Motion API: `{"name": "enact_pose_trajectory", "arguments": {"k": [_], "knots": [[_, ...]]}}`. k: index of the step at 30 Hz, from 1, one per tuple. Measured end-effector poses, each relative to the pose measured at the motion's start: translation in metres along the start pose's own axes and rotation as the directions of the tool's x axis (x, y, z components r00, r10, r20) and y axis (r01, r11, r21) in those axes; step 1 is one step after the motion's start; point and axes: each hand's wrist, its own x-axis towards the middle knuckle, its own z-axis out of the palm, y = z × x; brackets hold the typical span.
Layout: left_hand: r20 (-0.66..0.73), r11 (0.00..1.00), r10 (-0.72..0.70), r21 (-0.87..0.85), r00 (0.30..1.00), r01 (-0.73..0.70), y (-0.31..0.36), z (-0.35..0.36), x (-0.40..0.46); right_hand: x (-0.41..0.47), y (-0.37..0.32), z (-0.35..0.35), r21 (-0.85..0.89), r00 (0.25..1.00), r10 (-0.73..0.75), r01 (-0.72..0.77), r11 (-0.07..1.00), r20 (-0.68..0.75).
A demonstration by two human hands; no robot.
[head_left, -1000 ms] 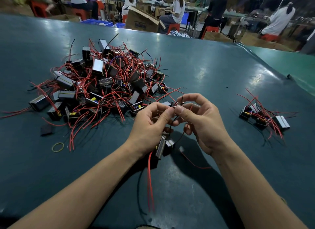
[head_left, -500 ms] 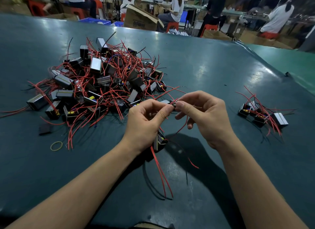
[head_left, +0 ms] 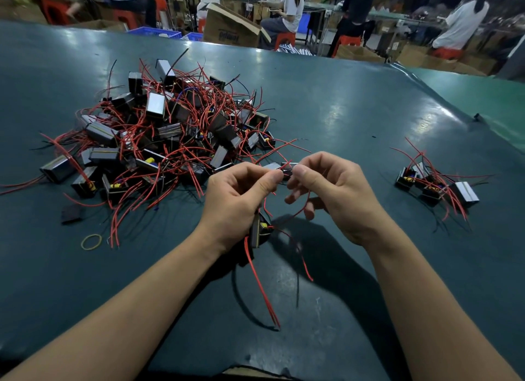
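Observation:
Above the dark green table, my left hand holds a small black transformer block in its palm and pinches its wires between thumb and forefinger. My right hand pinches the same red wires right beside the left thumb tip. Red and black leads hang from the block down toward the table. A large heap of the same wired blocks lies behind my left hand. A small group of blocks lies to the right of my right hand.
A yellow rubber band and a loose black square piece lie left of my forearm. The table's right edge meets a lighter green surface. Beyond the far edge stand a cardboard box, blue crates and seated people on red stools.
The held block has risen up toward my left palm. The hanging red leads have swung to the right and lower. My fingertips stay pinched together on the wires.

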Motion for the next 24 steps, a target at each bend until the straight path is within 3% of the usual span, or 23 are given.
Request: {"name": "enact_pose_trajectory", "arguments": {"k": [3,14,19,24], "knots": [[0.004,1.000,-0.021,-0.020,1.000,0.021,0.0009,-0.0005,0.0007,0.0002,0.0032,0.0030,-0.011,1.000,0.016,-0.016,1.000,0.027],[0.007,1.000,0.004,-0.008,1.000,-0.004,-0.0059,0.0000,0.0032,0.0003,0.0018,0.0017,0.002,0.994,-0.075,0.075,0.997,-0.081],[-0.027,0.998,-0.035,-0.060,0.999,0.033,-0.0059,0.0005,0.0038,0.0008,0.0024,0.0041,0.011,0.997,-0.008,0.009,1.000,-0.078],[-0.037,0.992,-0.072,-0.105,0.997,0.068,-0.0070,-0.0015,0.0048,0.0001,0.0016,0.0043,-0.013,0.995,-0.032,0.031,0.999,-0.097]]}}
